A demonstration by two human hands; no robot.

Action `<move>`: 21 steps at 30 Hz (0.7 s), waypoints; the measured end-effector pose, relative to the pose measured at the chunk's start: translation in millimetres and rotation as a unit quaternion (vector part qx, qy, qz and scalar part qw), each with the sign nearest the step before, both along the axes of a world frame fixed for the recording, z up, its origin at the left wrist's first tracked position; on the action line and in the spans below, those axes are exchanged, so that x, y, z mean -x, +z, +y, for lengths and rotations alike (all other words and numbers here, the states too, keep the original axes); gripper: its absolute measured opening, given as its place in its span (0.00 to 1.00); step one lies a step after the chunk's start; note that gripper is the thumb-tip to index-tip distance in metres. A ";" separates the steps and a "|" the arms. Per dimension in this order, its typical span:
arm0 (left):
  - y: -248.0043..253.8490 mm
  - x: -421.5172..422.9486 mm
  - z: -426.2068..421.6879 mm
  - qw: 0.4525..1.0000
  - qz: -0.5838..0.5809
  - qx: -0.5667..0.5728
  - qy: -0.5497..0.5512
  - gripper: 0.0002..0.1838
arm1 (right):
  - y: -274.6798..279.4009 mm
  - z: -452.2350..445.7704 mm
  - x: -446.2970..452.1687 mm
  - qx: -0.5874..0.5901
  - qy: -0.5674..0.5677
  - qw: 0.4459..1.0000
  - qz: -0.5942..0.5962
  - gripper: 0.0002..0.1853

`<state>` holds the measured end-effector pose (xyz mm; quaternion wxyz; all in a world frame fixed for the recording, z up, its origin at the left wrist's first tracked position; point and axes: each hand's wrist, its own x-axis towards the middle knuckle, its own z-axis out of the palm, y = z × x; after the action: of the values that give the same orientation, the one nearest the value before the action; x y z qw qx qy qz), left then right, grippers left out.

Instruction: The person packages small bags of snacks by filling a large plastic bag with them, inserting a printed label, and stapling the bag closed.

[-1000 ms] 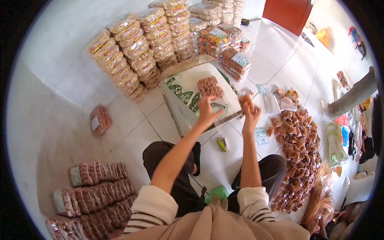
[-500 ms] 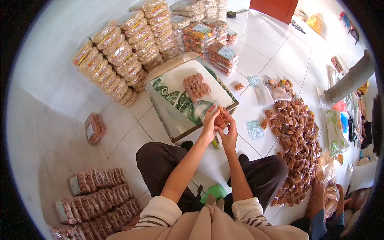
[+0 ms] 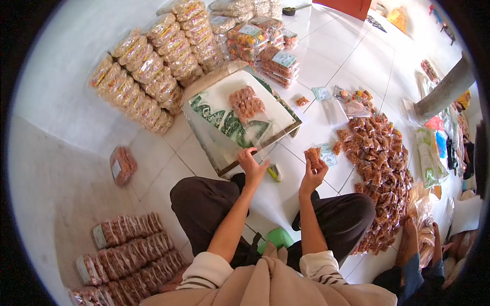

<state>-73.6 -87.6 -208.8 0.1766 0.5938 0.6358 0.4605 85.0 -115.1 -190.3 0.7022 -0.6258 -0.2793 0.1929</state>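
Note:
My right hand (image 3: 313, 178) is closed around small clear packets of brown snack (image 3: 314, 157), held up over the floor to the right of the box. At the near edge of the cardboard box (image 3: 208, 155), my left hand (image 3: 251, 167) has its thumb spread away from the fingers. Its fingertips are by the mouth of a clear plastic bag (image 3: 265, 133); whether they touch it I cannot tell. Inside that bag, at its far end, lies a block of brown snack packets (image 3: 246, 103). The bag rests flat on the box's white and green top.
A large heap of small brown packets (image 3: 380, 183) lies on the right, beside printed labels (image 3: 328, 154). Tall stacks of bagged snacks (image 3: 148, 76) line the wall. Rows of filled bags (image 3: 130, 250) lie at lower left. A co-worker's arm (image 3: 408, 250) shows at lower right.
My hands, together at the box's near edge before, have moved apart. The right went right and down with the brown packets; the left moved slightly left and down.

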 end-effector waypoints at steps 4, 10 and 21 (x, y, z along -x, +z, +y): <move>-14.6 -7.9 -3.9 0.992 0.126 0.010 -0.015 0.30 | -20.5 -8.3 9.6 0.107 0.023 0.991 0.073 0.19; -9.7 -9.6 15.0 0.980 0.198 -0.001 -0.034 0.25 | -35.1 -6.7 28.9 0.082 0.052 0.983 0.154 0.21; -3.0 -11.3 34.0 0.985 0.161 -0.052 -0.026 0.08 | -13.4 -4.6 56.2 0.081 0.121 0.987 0.073 0.24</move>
<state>-62.3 -53.6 -211.7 0.0524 0.6847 0.6155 0.3869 28.9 -119.6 -203.8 0.6389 -0.6269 -0.2844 0.3434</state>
